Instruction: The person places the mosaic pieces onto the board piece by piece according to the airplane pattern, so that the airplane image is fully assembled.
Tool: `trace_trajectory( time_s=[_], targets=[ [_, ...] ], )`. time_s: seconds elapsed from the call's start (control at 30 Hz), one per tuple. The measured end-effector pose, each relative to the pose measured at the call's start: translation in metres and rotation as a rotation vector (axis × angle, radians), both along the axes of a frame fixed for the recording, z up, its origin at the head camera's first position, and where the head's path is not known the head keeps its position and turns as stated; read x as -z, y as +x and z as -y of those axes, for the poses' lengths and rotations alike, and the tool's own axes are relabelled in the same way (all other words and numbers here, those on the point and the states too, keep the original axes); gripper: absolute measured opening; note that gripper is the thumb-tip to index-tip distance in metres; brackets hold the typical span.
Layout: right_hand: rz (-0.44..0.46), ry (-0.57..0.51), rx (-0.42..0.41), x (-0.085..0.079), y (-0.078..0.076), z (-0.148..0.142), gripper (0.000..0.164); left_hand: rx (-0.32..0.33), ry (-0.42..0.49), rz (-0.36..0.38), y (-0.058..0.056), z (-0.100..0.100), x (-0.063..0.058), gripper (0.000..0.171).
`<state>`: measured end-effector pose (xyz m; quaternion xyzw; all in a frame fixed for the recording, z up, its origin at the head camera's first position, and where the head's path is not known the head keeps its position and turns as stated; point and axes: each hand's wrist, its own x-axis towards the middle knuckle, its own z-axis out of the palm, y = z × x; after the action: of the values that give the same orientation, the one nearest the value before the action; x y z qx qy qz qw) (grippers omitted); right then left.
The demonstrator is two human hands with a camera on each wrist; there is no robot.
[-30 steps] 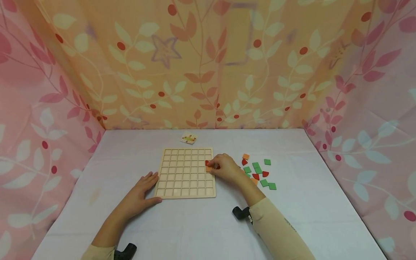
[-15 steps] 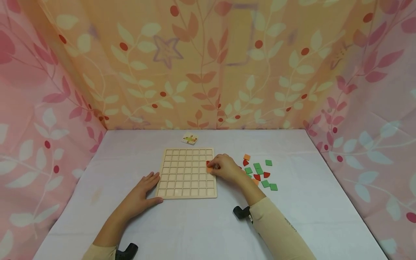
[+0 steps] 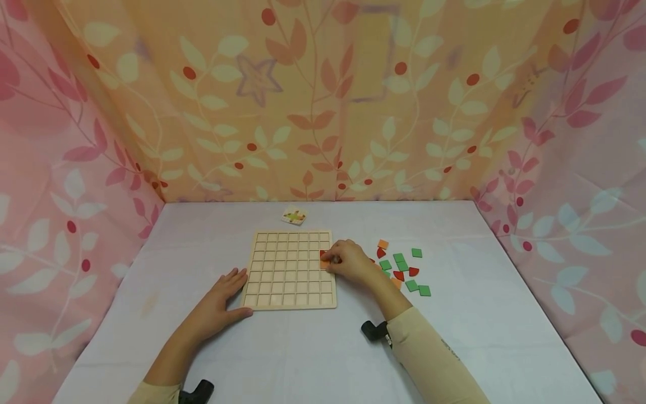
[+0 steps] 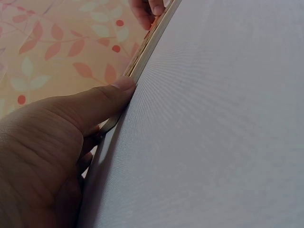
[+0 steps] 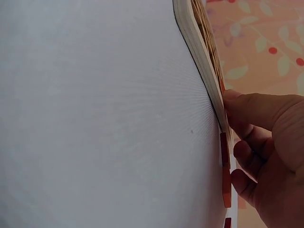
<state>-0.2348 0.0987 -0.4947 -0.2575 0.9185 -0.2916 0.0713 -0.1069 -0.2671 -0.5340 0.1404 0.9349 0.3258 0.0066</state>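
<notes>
A square wooden grid board (image 3: 282,275) lies on the table. My left hand (image 3: 219,300) rests at its near left corner, thumb at the front edge and straight fingers along the left side. In the left wrist view the thumb (image 4: 102,102) touches the board's edge. My right hand (image 3: 353,262) is over the board's right edge, with thumb and forefinger tips on an orange square tile (image 3: 324,265) in the rightmost column. Just behind that tile is a red piece (image 3: 322,253), partly covered by the fingers. The right wrist view has the other fingers curled beside the board's side.
To the right of the board lie several loose pieces: green tiles (image 3: 400,257), red rounded-corner pieces (image 3: 414,271) and orange tiles (image 3: 383,244). Behind the board is a small patterned card (image 3: 294,215). Patterned cloth (image 3: 323,112) hangs at the back and sides of the white table.
Both hands stay almost where they were, the right fingertips on the orange tile throughout. The whole head view shifts slightly.
</notes>
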Motion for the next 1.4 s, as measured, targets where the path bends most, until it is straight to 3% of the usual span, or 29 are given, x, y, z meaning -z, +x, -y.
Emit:
trace_trajectory(
  time_s=[0.43, 0.7, 1.13, 1.4],
  targets=[
    [-0.026, 0.041, 0.013, -0.002, 0.003, 0.003, 0.022, -0.004, 0.009, -0.006, 0.001, -0.002, -0.004, 0.095],
    [-0.11, 0.062, -0.022, -0.008, 0.007, 0.007, 0.021, -0.009, 0.002, 0.027, 0.0, 0.001, -0.001, 0.097],
    [-0.176, 0.016, 0.029, -0.039, 0.018, -0.017, 0.024, 0.002, -0.004, -0.006, -0.001, -0.001, -0.004, 0.096],
    [-0.197, -0.026, 0.055, -0.05, 0.025, -0.041, 0.026, 0.005, 0.002, 0.027, -0.001, -0.001, -0.003, 0.095]
  ],
)
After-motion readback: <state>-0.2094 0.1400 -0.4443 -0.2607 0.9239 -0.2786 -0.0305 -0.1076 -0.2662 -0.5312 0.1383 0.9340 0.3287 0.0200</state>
